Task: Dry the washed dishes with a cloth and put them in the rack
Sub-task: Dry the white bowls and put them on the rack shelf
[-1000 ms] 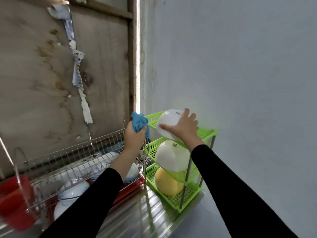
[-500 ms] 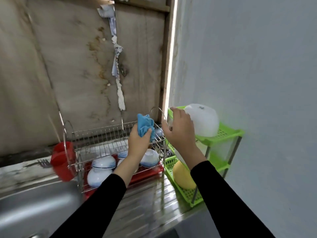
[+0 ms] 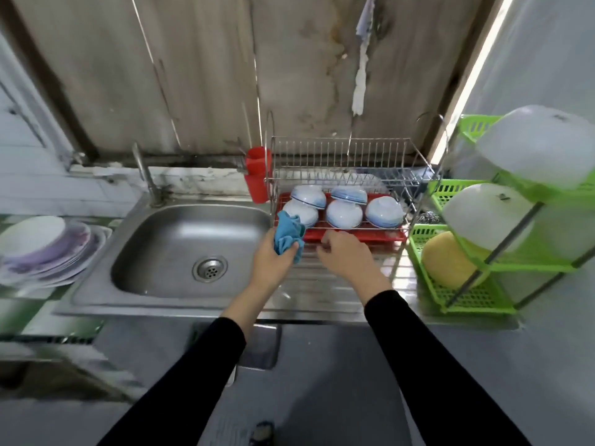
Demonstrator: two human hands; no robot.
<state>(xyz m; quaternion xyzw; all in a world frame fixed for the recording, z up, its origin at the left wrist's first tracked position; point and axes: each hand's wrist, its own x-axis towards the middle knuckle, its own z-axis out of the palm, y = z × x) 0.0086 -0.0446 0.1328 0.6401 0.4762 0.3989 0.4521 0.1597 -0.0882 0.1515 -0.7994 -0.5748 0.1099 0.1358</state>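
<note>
Left hand: grips a bunched blue cloth. The fingers are curled round its lower part and mostly hidden by it. The cloth's upper fold overlaps the left front corner of the wire rack.

Right hand: seen from the back, fingers loosely curled and holding nothing. Its fingertips lie close to the front edge of the red tray. Contact cannot be confirmed.

Both hands are over the ribbed worktop, between the sink and the wire rack.

Wire rack: five bowls sit upside down on the lower tier, above the tray. The cloth partly covers the front left bowl. The upper tier is a blur of wires and its contents cannot be read.

Green rack: stands at the right, just beside the wire rack.
- Top shelf: an inverted white bowl, cut off by the frame edge.
- Middle shelf: a second white bowl.
- Bottom shelf: a yellow bowl, partly behind a post.

Between the two racks there is a small grey mass, possibly a scourer.

Plates: stacked left of the sink. They are motion-blurred and cropped at the edge, so the count is unreadable.
</note>
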